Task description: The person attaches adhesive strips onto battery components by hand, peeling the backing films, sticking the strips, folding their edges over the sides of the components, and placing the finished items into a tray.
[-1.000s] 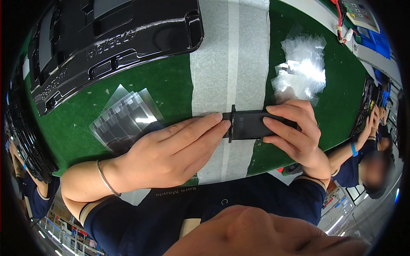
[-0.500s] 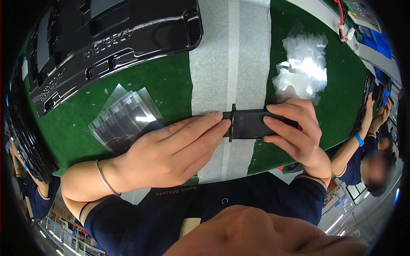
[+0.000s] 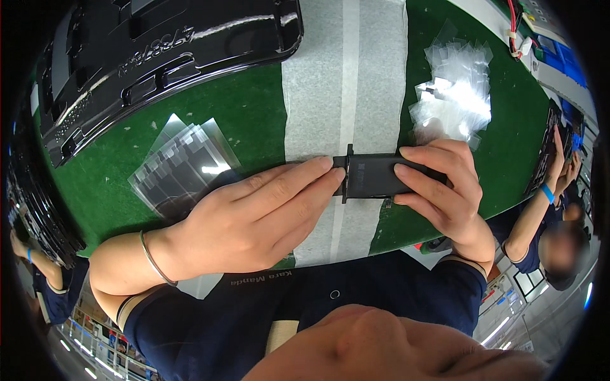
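Item: one matt-black, flat rectangular part with a raised crosswise flange (image 3: 380,176), lying left to right over a pale grey-white paper strip (image 3: 318,89) on a green-topped bench (image 3: 257,120); whether it rests on the strip cannot be told. Left hand (image 3: 254,219): fingers extended and laid together, tips at the part's narrow left end, just beside the flange; thumb hidden, so a clamp cannot be confirmed. Right hand (image 3: 452,184): fingers bent, clamped on the part's wide right end. Near the left hand: overlapping, fanned clear plastic sheets (image 3: 184,166). Just beyond the right hand: a loose heap of shiny clear film pieces (image 3: 454,95). Upper left: one large glossy black moulded tray (image 3: 232,47) (recessed, with raised markings).
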`<state>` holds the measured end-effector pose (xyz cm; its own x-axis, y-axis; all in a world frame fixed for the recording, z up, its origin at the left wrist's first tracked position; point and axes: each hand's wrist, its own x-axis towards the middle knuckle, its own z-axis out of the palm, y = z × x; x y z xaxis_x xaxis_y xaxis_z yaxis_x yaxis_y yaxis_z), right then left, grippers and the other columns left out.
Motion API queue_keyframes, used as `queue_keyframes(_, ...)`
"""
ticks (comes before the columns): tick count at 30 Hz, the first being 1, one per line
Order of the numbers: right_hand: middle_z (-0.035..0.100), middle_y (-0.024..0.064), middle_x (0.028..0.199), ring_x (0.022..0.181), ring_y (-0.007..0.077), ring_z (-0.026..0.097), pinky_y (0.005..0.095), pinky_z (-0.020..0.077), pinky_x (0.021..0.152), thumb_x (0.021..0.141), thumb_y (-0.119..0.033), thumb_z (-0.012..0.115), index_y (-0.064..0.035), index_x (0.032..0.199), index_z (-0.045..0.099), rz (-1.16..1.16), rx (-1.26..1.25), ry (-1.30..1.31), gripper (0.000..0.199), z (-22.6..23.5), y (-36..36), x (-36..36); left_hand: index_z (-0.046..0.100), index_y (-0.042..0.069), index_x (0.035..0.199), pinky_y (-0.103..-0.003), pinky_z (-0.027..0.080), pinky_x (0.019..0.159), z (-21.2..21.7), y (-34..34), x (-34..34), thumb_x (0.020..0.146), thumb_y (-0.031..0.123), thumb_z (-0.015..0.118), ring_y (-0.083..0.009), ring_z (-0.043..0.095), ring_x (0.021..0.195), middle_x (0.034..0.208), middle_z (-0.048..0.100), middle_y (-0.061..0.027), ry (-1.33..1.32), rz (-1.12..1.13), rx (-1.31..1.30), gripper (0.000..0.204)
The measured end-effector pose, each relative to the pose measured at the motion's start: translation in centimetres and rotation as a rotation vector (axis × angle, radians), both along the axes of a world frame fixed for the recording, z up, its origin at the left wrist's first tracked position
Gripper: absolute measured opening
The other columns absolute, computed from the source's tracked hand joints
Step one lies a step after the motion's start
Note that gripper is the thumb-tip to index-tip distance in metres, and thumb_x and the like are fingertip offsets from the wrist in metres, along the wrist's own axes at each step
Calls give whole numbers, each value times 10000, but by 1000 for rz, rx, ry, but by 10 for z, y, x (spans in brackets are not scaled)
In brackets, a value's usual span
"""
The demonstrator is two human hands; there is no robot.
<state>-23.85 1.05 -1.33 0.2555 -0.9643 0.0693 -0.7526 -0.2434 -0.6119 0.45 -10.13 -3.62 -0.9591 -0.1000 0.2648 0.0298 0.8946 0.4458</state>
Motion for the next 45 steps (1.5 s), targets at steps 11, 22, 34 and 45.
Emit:
queue_keyframes(11,592,109,1004,842,234,508,315,447,688,544,-137,731,-39,900,689,-15,-16,-3,371,-3,1,2,633,-40,835,-276,538,793,0,-1,-1,701,-6,621,-253,556,1018,1047,594,-126,4,-12,28,139)
queue_keyframes(22,537,84,849,774,278,534,368,440,674,621,-106,716,-40,912,602,-138,-78,122,320,11,6,9,618,34,925,-366,470,808,26,29,8,714,54,577,-278,526,1027,1121,553,-120,114,109,-261,216)
queue_keyframes(34,587,65,756,657,106,601,236,495,562,843,-34,553,14,912,487,-188,378,-1068,107,-3,66,93,469,-46,1163,-249,410,776,8,102,11,781,-6,589,-127,461,868,989,450,-69,675,353,1292,402)
queue_keyframes(45,448,-43,649,580,35,355,191,300,534,833,-99,561,-34,756,529,-49,2,-1193,106,19,36,58,624,-56,844,-193,322,508,-1,109,1,779,-5,604,-60,432,616,779,521,-33,573,476,930,85)
